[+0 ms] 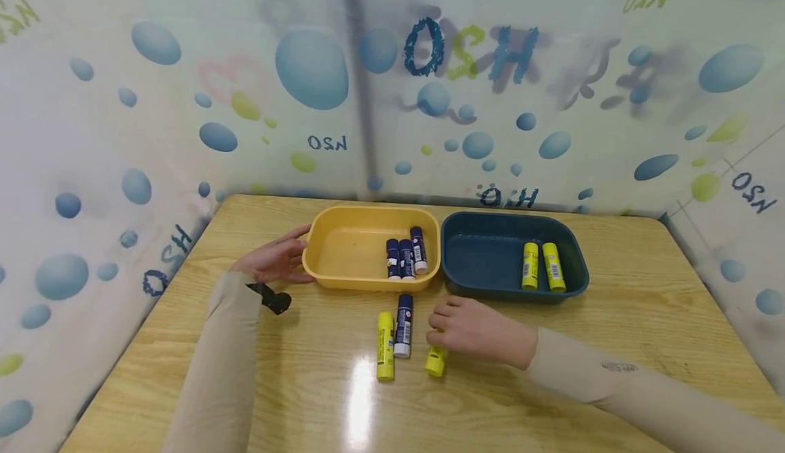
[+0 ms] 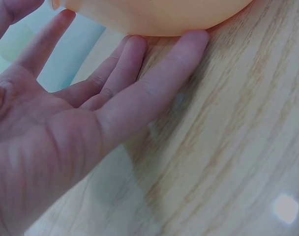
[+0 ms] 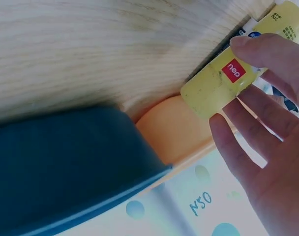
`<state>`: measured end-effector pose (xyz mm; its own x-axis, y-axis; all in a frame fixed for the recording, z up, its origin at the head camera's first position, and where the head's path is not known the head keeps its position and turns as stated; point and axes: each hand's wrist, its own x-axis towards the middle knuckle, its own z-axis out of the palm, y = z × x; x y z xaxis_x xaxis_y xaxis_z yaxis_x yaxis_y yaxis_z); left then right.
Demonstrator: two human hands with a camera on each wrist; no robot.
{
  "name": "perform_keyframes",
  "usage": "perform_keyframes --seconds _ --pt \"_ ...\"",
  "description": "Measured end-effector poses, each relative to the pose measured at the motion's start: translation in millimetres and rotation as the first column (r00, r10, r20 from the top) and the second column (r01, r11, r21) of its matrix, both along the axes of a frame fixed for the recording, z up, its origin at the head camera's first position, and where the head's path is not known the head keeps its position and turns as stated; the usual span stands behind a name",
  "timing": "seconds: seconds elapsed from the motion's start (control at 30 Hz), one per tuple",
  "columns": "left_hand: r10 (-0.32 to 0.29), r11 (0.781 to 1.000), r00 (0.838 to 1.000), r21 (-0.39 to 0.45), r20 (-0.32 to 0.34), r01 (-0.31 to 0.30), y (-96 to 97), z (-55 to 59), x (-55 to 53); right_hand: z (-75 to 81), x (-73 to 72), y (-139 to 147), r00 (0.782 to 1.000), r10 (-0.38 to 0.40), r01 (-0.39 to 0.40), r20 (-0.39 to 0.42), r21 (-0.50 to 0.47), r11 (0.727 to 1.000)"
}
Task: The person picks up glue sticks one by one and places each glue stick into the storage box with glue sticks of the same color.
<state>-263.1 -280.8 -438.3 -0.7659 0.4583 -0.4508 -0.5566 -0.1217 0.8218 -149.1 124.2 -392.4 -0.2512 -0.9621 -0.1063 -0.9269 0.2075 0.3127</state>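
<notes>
My right hand (image 1: 472,327) pinches a yellow glue stick (image 3: 223,78) between thumb and fingers, in front of the navy bin (image 1: 481,291). Part of that stick is hidden by the hand in the head view. My left hand (image 1: 272,260) touches the left end of the orange bin (image 1: 343,281); its fingers look extended against the wall in the left wrist view. Three dark blue glue sticks (image 1: 406,259) lie in the orange bin's right part. Two yellow glue sticks (image 1: 554,267) lie at the right in the navy bin.
Another yellow glue stick (image 1: 385,346) and a dark blue glue stick (image 1: 403,327) lie side by side on the wooden table (image 1: 306,385), in front of the orange bin. The two bins stand end to end near a patterned curtain (image 1: 392,119) at the back.
</notes>
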Motion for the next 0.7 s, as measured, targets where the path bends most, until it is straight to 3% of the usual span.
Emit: perform_keyframes --seconds 0.37,0.7 --pt "-0.001 1.0 1.0 -0.004 0.004 0.001 2.0 0.5 1.6 18.6 1.9 18 0.998 -0.028 0.027 -0.063 -0.004 1.0" --pt "-0.019 1.0 1.0 0.009 -0.009 0.019 0.5 -1.1 0.2 32.9 -1.2 34 0.996 -0.081 0.081 -0.045 0.006 0.997"
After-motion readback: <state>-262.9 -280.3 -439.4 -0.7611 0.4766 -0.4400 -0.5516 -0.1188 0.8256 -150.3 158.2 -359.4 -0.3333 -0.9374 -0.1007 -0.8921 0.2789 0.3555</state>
